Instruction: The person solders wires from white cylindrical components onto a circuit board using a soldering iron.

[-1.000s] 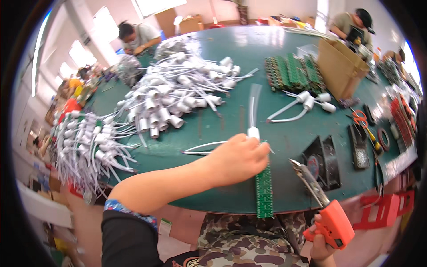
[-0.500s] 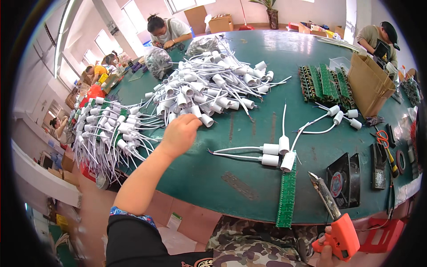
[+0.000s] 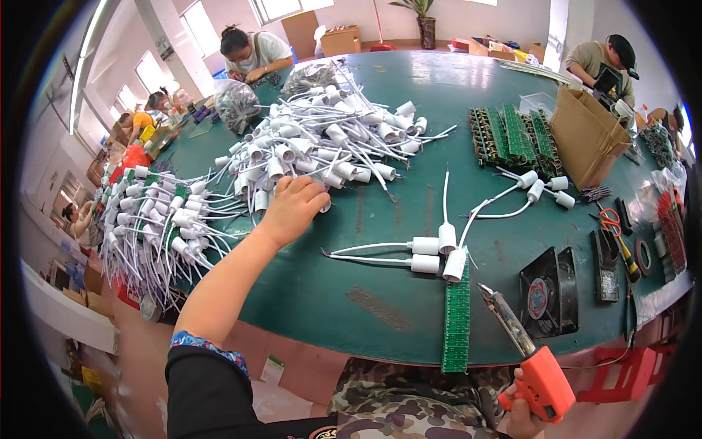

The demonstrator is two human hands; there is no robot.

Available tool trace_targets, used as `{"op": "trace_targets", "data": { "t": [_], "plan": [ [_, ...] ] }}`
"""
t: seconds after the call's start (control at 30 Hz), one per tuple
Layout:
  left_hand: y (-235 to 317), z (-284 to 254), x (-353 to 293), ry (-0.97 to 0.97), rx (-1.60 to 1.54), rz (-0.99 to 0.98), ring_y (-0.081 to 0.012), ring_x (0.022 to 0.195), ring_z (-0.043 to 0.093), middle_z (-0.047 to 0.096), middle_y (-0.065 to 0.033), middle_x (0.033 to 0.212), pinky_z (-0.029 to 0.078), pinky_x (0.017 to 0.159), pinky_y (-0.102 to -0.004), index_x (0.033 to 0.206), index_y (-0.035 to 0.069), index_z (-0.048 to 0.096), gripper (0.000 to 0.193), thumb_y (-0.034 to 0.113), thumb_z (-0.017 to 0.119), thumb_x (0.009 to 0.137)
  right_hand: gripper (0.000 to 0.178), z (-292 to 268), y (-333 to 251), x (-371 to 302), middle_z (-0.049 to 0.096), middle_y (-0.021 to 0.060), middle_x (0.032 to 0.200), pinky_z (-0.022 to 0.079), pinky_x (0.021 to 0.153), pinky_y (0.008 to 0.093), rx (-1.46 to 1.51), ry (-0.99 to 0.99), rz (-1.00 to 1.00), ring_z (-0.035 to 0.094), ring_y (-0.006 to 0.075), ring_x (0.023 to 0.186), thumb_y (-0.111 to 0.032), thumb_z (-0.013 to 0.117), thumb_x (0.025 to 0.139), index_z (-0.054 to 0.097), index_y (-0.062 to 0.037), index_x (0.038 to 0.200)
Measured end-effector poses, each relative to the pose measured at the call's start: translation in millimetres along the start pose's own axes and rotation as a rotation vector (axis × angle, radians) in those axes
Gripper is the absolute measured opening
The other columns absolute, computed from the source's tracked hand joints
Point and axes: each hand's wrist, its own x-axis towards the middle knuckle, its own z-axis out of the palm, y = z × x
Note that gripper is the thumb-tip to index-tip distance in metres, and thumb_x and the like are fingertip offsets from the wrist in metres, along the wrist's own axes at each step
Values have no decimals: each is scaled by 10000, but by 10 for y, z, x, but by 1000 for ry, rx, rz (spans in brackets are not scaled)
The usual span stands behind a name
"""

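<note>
Hands at work on a green table

Head view. Left hand (image 3: 292,208) is extended forward over the table (image 3: 409,95), at the near edge of a large heap of sockets (image 3: 322,150), white and wired. Its fingers are curled down among the nearest sockets; whether one is actually pinched cannot be told, as the fingertips are hidden by the hand's back. The forearm is stretched out from the lower left, sleeve pushed back above the elbow, wrist straight.

Right hand (image 3: 523,417) is kept low at the table's near edge, closed around the orange handle of a soldering gun (image 3: 530,358). The gun's metal tip is pointed up and away, towards the table, held clear of the work; this is judged a resting hold that keeps the hot end off the body.

Three sockets (image 3: 439,249) are laid close together just ahead of a green circuit strip (image 3: 458,311), which lies lengthwise toward the person, presumably so that leads can be reached with the tip. Three more sockets (image 3: 545,189) lie farther right.

A second, bundled pile of wired sockets (image 3: 153,219) is spread at the left edge. Circuit boards (image 3: 512,135) are stacked beside a cardboard box (image 3: 589,135). A small fan (image 3: 548,293), scissors (image 3: 610,223) and a tape roll (image 3: 643,256) are set to the right. Other people are seated at the far side.
</note>
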Motion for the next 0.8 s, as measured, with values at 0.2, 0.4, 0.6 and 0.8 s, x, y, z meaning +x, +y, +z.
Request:
{"op": "trace_targets", "data": {
  "t": [0.2,0.4,0.6,0.8],
  "plan": [
    [686,-559,364,284,-425,136,-325,993,652,661,-85,1140,523,859,-433,1092,70,567,436,33,798,724,447,40,146,-21,686,186,1228,568,774,338,-8,180,-174,665,172,851,-198,629,966,577,82,1311],
    [1461,-817,502,10,-649,184,-308,867,645,611,-91,1011,536,733,-415,1065,92,606,360,71,806,765,445,89,137,5,692,181,1174,574,740,341,-29,167,-284,665,182,839,-248,650,994,595,86,1282],
    [1806,-570,519,102,-845,65,-309,915,643,621,-109,1081,534,768,-408,992,67,636,254,71,797,795,418,23,-46,79,701,129,989,577,691,344,-141,38,-209,664,185,765,-287,668,986,643,70,1203],
    [1966,-525,552,44,-978,-51,-312,888,645,630,-128,1098,536,745,-397,977,44,654,222,54,789,802,344,92,-27,225,720,107,897,592,659,328,-225,100,-322,705,187,716,-219,713,918,681,57,1121]
  ]
}}
